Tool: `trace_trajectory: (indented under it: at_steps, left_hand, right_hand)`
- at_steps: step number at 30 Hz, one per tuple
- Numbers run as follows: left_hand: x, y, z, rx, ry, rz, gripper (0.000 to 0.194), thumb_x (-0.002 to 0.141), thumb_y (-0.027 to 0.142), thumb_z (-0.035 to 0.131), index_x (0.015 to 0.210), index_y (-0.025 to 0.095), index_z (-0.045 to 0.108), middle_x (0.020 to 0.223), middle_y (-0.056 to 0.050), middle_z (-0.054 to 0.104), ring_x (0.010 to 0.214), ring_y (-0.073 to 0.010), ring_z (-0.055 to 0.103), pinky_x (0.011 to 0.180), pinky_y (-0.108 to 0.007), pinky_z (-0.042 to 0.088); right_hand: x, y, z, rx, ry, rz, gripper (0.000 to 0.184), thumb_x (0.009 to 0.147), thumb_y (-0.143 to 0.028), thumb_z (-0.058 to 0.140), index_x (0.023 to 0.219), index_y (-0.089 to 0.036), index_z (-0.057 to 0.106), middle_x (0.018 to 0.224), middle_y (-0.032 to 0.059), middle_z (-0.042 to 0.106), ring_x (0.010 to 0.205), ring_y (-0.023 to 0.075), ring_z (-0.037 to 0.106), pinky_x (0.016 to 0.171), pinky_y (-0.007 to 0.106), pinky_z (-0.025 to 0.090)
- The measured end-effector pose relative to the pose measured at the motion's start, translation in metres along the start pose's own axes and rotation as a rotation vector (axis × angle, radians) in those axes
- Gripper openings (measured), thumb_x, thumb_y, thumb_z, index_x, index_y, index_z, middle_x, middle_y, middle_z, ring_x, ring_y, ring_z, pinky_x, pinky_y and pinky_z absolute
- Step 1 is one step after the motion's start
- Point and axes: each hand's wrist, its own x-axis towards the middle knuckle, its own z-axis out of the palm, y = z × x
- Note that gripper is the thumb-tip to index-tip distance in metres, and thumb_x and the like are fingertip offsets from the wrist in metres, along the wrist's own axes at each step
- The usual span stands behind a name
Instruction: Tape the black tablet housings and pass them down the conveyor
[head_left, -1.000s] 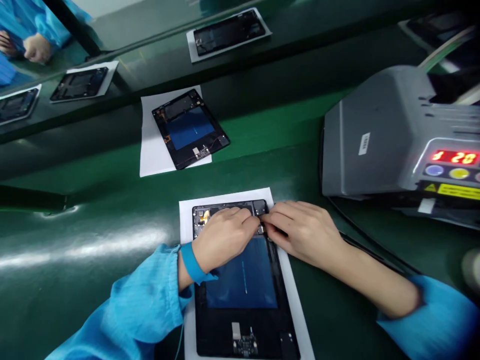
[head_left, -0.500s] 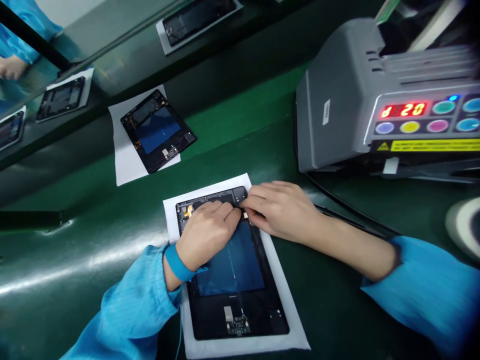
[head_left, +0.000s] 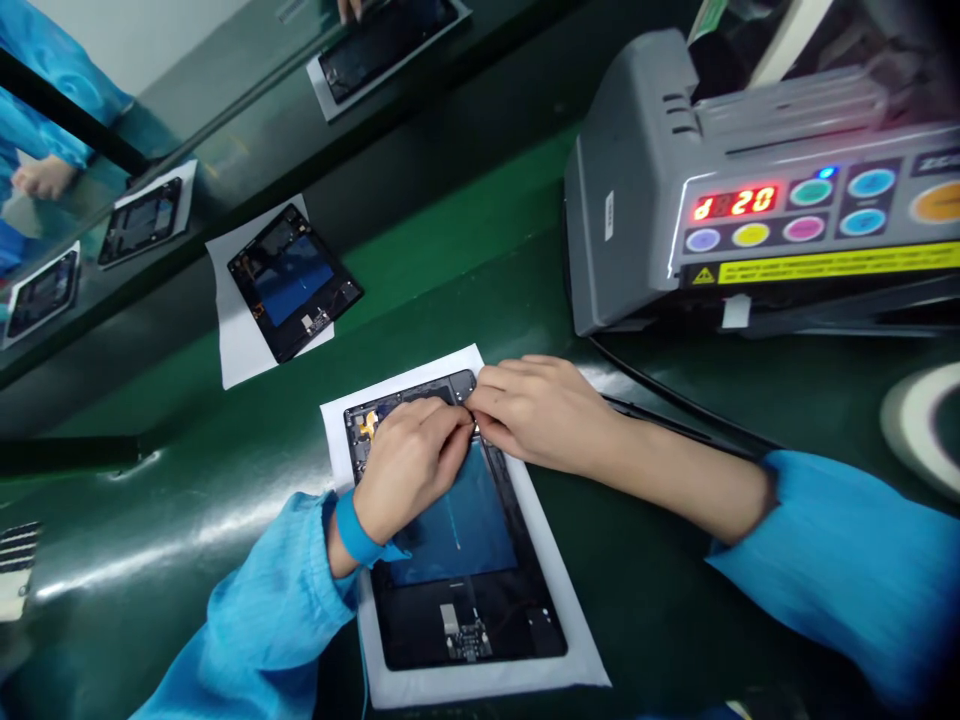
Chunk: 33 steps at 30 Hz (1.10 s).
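In front of me an opened tablet (head_left: 517, 600) lies on a white sheet (head_left: 570, 665), its inner side up. A blue panel (head_left: 450, 545) fills its middle, and a small circuit board (head_left: 468, 640) sits at the near end. My left hand (head_left: 411, 455) rests over the upper part with a blue wrist strap (head_left: 356, 530) on the wrist. My right hand (head_left: 532, 410) meets it at the upper right edge of the tablet. Both hands have their fingertips pinched together, nearly touching. Whatever lies between the fingertips is hidden.
A grey tape dispenser (head_left: 630, 190) with a lit red display stands at the right, a white roll (head_left: 896, 430) below it. Another opened tablet (head_left: 289, 290) lies on paper (head_left: 232, 340) farther left. More tablets line the back, near a co-worker's hand (head_left: 45, 178).
The camera view has shifted slightly, so the dispenser sits farther left. My left fingertips have drawn in tighter beside my right ones at the same tablet edge.
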Motion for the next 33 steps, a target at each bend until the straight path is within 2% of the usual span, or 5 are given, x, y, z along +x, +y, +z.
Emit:
trace_trajectory:
  at_steps: [6,14,26,33]
  left_hand:
    - [-0.003,0.0,0.008,0.05,0.068,0.032,0.023,0.095,0.024,0.043,0.084,0.016,0.061,0.073,-0.003,0.058,0.069,-0.0174,0.053,0.064,-0.032,0.04]
    - [-0.005,-0.003,0.007,0.003,0.059,0.069,0.02,0.095,0.023,0.044,0.087,0.016,0.062,0.075,-0.003,0.061,0.07,-0.0166,0.054,0.066,-0.031,0.04]
    - [-0.008,-0.008,0.009,0.087,0.1,0.049,0.021,0.096,0.023,0.043,0.089,0.015,0.061,0.075,-0.004,0.059,0.071,-0.0176,0.053,0.066,-0.031,0.04]
    - [-0.009,-0.009,0.01,0.12,0.104,0.056,0.022,0.097,0.023,0.042,0.091,0.015,0.062,0.075,-0.003,0.059,0.071,-0.0178,0.053,0.066,-0.032,0.04]
  right_hand:
    - [0.0,0.0,-0.003,0.018,-0.037,0.012,0.017,0.087,-0.02,0.05,0.079,-0.018,0.065,0.081,0.0018,0.062,0.074,0.0152,0.053,0.065,0.031,0.027]
    - [0.0,0.0,-0.003,0.001,-0.019,-0.009,0.016,0.087,-0.019,0.05,0.078,-0.018,0.064,0.079,0.0016,0.061,0.074,0.0153,0.053,0.065,0.031,0.027]
    - [-0.004,0.001,0.003,-0.052,0.054,-0.056,0.017,0.088,-0.02,0.05,0.079,-0.018,0.064,0.078,0.0014,0.06,0.072,0.0145,0.051,0.065,0.03,0.027]
    - [-0.004,-0.002,-0.001,-0.122,0.005,-0.069,0.015,0.087,-0.02,0.053,0.079,-0.018,0.065,0.077,0.0023,0.061,0.071,0.0147,0.051,0.063,0.031,0.027]
